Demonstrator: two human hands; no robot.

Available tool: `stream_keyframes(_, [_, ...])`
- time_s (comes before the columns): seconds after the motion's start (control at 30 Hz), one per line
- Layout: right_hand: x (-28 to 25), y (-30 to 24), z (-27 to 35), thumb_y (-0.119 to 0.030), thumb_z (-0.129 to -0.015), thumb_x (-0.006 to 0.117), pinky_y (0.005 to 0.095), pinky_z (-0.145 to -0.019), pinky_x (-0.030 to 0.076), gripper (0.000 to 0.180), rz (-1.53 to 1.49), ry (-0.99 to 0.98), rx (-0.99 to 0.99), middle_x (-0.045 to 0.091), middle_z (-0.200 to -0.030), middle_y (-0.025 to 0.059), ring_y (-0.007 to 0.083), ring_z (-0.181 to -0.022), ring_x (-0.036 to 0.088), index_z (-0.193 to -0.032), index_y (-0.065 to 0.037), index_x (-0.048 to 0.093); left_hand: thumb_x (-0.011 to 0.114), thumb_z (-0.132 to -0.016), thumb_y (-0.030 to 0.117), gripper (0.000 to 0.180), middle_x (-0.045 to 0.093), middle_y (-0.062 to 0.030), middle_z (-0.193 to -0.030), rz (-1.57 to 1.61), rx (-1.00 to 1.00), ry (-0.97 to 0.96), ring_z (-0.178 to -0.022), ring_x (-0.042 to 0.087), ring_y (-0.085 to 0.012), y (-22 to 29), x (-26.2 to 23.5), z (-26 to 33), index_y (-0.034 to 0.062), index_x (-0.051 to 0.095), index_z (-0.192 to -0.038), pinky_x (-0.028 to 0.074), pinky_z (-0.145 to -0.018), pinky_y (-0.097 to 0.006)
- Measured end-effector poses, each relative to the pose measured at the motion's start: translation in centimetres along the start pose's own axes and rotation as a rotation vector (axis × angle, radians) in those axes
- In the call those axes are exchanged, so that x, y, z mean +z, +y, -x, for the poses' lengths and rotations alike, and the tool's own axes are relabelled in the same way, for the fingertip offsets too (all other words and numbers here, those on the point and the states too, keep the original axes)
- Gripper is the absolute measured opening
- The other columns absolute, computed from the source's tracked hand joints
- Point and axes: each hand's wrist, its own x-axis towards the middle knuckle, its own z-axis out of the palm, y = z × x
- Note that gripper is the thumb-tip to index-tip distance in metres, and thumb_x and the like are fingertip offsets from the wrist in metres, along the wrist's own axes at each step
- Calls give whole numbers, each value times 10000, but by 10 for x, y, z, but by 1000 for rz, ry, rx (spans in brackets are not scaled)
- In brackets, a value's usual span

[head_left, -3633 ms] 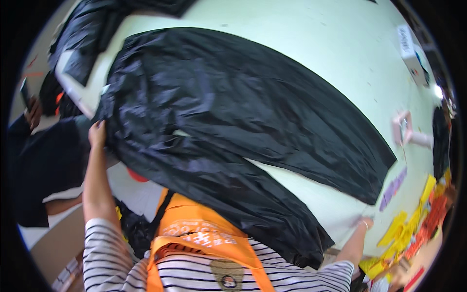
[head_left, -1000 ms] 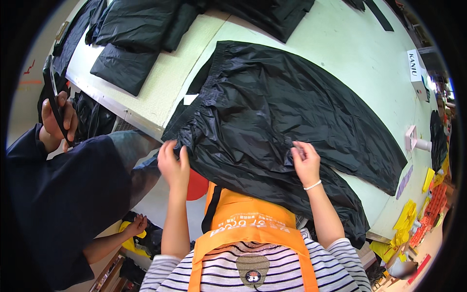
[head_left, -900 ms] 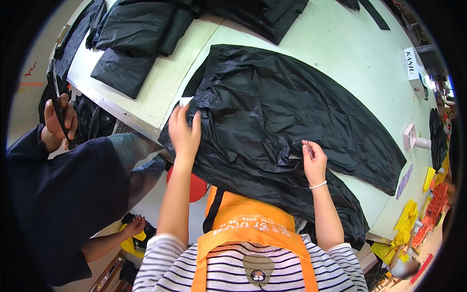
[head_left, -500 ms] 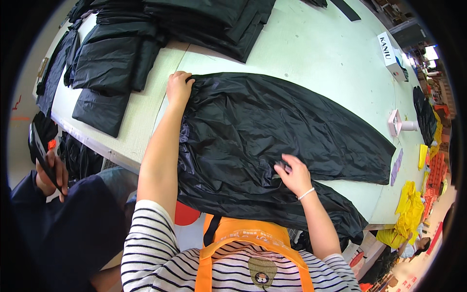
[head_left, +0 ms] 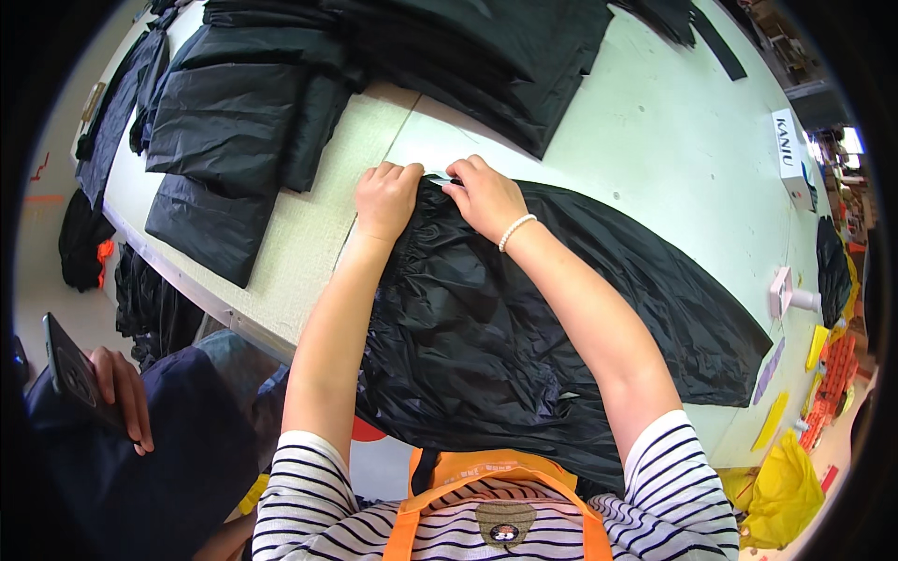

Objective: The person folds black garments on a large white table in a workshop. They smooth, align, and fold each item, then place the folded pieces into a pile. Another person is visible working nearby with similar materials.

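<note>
Your black elastic-waisted trousers [head_left: 477, 304] lie across the pale worktable [head_left: 683, 178], gathered waist to your left, legs running right. Your left hand [head_left: 387, 201] is curled around the far corner of the waistband, and your right hand [head_left: 488, 199] pinches the fabric's far edge just beside it; whether the pale sliver between them is a label, you cannot tell from here. The step in hand looks like straightening that corner, so the next move probably calls for a light, even pull that leaves the elastic lying flat. Mind the near edge, where the closer leg sags toward your orange apron [head_left: 496, 460]. Folded black garments [head_left: 234, 131] crowd the far left, and a co-worker's hand with a phone [head_left: 67, 360] is beyond the table's left edge. The widest open room is beyond the far leg, short of the white box [head_left: 791, 150].
</note>
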Motion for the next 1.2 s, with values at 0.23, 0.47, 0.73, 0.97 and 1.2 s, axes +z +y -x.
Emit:
stream_keyframes(0.23, [17,8,-13,-236,-861,590,385,-715,501,171,-48,-39,76,617,-928,103,306,-813,616,-901,-73,626,660,-773,124,47,583,11,-646,21,2,49,-656,570,-174,-2,7,1,130,646,-818,432,-642,-325])
stream_keyframes(0.47, [14,0,-19,-233,-862,588,387,-726,501,172,-2,-98,99,620,-941,104,303,-819,618,-911,-73,632,658,-771,108,61,606,8,-684,-16,-18,41,-693,588,-169,-2,1,3,127,650,-828,432,-669,-330])
stream_keyframes(0.73, [-42,15,90,-126,-833,643,297,-691,496,212,-367,226,140,585,-934,97,247,-811,617,-1017,-39,583,631,-790,-28,31,638,-114,-794,209,-300,134,-778,598,-269,71,-135,59,-1,624,-804,421,-767,-355])
stream_keyframes(0.97, [-133,103,364,-38,-850,627,220,-673,460,217,-255,630,607,555,-901,40,108,-756,551,-1064,-29,590,529,-911,166,233,564,-90,-625,150,-1084,-231,-584,537,-243,133,-221,325,-4,577,-758,425,-588,-381])
stream_keyframes(1.2, [-225,284,671,-71,-869,607,271,-754,476,223,125,1125,918,590,-954,66,151,-843,565,-1092,-60,610,369,-692,860,885,669,-95,-958,266,-2111,-499,-905,564,-212,81,-221,553,61,682,-911,375,-715,-337])
